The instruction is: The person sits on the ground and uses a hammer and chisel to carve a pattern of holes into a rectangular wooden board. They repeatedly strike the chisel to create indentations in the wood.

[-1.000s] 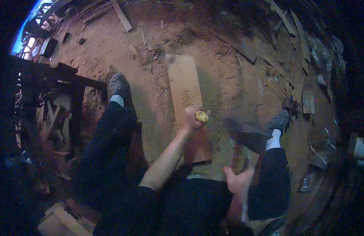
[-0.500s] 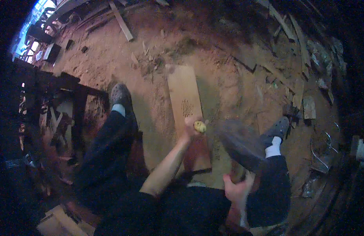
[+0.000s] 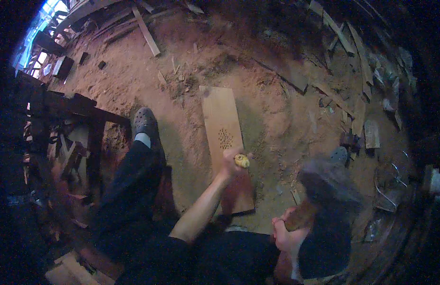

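A long pale board (image 3: 222, 111) lies on the ground between my feet, a cluster of small dark marks in its surface. Over its nearer half my left hand (image 3: 228, 164) is closed around a chisel-like tool with a yellow handle (image 3: 241, 161), its end facing up. The tool's lower end is hidden beneath the hand. To the right, my right hand (image 3: 291, 233) grips the wooden handle of a mallet (image 3: 331, 186). Its big dark head, smeared by motion, hangs over my right leg, apart from the yellow handle.
A dark wooden frame (image 3: 80, 107) stands at the left, beside my left shoe (image 3: 146, 124). Wood scraps and planks (image 3: 360, 52) litter the right side. Bent metal wire (image 3: 386, 190) lies at far right, and wood pieces (image 3: 70, 268) sit at lower left.
The mallet head has swung right, away from the yellow-handled tool, and partly covers my right shoe. My left hand keeps its grip at the same part of the board.
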Available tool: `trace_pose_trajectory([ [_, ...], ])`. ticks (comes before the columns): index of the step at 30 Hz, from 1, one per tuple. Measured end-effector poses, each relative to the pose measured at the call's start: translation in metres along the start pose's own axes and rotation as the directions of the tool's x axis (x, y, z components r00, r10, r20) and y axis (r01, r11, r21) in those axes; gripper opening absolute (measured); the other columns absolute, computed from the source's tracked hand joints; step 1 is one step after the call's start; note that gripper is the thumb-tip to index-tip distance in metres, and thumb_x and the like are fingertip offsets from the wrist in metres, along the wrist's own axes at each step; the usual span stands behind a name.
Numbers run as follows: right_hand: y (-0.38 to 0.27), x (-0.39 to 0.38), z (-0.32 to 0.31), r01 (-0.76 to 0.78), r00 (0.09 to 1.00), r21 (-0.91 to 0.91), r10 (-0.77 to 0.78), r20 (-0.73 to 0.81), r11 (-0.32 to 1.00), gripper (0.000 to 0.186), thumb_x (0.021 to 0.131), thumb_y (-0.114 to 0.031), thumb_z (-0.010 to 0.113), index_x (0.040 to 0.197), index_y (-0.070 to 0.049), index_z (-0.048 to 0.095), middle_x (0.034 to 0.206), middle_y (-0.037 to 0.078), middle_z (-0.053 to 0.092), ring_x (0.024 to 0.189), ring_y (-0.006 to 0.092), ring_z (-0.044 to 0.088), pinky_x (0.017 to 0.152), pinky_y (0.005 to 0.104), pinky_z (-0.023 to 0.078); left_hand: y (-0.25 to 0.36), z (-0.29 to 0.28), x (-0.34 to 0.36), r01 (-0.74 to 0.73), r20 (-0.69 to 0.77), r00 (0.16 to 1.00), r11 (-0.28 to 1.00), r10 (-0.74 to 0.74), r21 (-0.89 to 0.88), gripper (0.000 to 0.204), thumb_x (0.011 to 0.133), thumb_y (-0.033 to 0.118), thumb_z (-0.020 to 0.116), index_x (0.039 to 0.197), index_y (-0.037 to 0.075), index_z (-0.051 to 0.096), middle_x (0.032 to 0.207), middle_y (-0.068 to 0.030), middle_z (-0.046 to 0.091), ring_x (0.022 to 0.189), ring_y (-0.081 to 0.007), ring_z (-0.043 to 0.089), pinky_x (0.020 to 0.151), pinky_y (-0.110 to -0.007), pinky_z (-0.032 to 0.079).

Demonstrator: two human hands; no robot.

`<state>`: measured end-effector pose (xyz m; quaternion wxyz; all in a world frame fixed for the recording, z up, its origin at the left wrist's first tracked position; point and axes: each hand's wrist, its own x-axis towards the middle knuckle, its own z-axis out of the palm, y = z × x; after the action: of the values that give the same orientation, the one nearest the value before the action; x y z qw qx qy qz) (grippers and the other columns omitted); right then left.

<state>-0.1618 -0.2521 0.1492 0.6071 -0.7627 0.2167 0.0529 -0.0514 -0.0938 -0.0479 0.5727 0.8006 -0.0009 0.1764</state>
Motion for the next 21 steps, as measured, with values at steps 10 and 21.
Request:
trace_pose_trajectory([
  [10, 0.061, 0.012, 0.014, 0.098, 0.993, -0.572, -0.043, 0.109, 0.814, 0.025, 0.061, -0.007, 0.064, 0.082, 0.0, 0.053, 0.081, 0.01, 0.054, 0.06, 0.0243, 0.054, 0.057, 0.0352, 0.044, -0.007, 0.004, 0.014, 0.046, -0.077, 0.994, 0.951, -0.073, -0.307, 0.018, 0.068, 0.016, 0.066, 0.062, 0.005, 0.053, 0.052, -0.0078, 0.049, 0.047, -0.0209, 0.051, 0.044, -0.03, 0.038],
  [21, 0.072, 0.015, 0.024, 0.083, 0.99, -0.651, 0.015, 0.143, 0.755, 0.023, 0.065, -0.012, 0.062, 0.082, 0.002, 0.055, 0.086, 0.016, 0.058, 0.065, 0.0317, 0.057, 0.062, 0.0364, 0.046, -0.003, 0.005, 0.0, -0.085, 0.0, 0.996, 0.996, 0.085, -0.011, 0.022, 0.066, 0.019, 0.068, 0.058, 0.007, 0.051, 0.052, -0.0083, 0.05, 0.046, -0.022, 0.05, 0.044, -0.032, 0.039],
])
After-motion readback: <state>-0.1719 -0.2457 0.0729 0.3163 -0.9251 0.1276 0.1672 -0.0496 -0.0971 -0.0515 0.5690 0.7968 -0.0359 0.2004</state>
